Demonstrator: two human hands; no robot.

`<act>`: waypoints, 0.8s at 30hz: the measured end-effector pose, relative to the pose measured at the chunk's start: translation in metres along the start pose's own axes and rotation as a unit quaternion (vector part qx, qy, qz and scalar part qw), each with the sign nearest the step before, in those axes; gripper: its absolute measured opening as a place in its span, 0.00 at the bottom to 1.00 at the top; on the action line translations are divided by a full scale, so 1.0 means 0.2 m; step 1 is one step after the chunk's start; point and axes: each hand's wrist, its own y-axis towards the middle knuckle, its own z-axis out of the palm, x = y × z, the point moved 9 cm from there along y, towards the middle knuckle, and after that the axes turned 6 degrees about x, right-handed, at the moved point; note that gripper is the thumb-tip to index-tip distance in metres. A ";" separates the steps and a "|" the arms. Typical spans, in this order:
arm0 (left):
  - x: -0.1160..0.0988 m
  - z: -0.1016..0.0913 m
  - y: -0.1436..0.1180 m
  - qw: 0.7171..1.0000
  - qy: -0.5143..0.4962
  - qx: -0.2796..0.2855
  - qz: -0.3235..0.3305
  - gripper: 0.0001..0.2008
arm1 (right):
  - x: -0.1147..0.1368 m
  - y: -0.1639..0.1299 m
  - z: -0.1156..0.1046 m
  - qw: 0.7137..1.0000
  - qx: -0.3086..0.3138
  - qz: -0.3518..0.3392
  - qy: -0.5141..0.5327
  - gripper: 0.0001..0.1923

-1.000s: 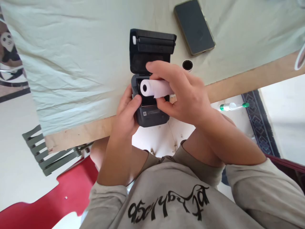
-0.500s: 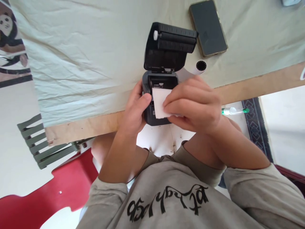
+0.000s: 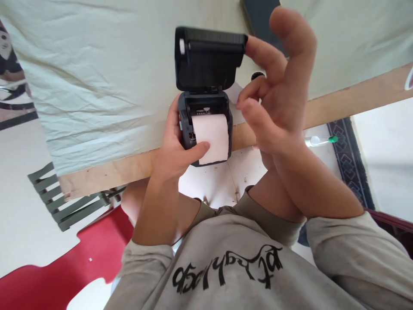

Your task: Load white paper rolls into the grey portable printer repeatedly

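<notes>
A small dark label printer (image 3: 229, 148) is held near the table's front edge, its lid (image 3: 206, 71) raised. White paper (image 3: 214, 129) lies in the printer's bay and reaches over its front edge. My left hand (image 3: 176, 153) is wrapped round the printer's left side, with the thumb pressing on the paper. My right hand (image 3: 282, 94) has its fingers apart and holds nothing. One of its fingertips touches the lid's upper right corner. Behind that hand, a white roll with a black end (image 3: 257, 75) is partly hidden.
A phone (image 3: 261, 19) lies at the back, partly covered by my right hand. Pale green cloth (image 3: 106, 77) covers the table, with a wooden edge (image 3: 109, 174) along the front. Below are a green slatted piece (image 3: 77, 211), a red chair (image 3: 100, 245) and a bottle with a green tip (image 3: 319, 140).
My right hand has let go of the paper and risen to the lid's corner, its fingers spreading. The left thumb now presses on the paper. The printer appears further left in view.
</notes>
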 end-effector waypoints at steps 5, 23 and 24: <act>0.01 -0.02 -0.02 1.000 0.010 -0.007 0.010 0.46 | 0.00 -0.02 0.00 0.999 0.015 0.031 0.006 0.15; -0.08 0.03 -0.03 0.995 -0.057 -0.061 -0.051 0.22 | -0.18 -0.14 0.28 0.954 0.202 0.171 0.142 0.38; -0.07 0.03 -0.03 0.994 -0.064 -0.065 -0.063 0.22 | -0.18 -0.14 0.28 0.953 0.202 0.173 0.144 0.39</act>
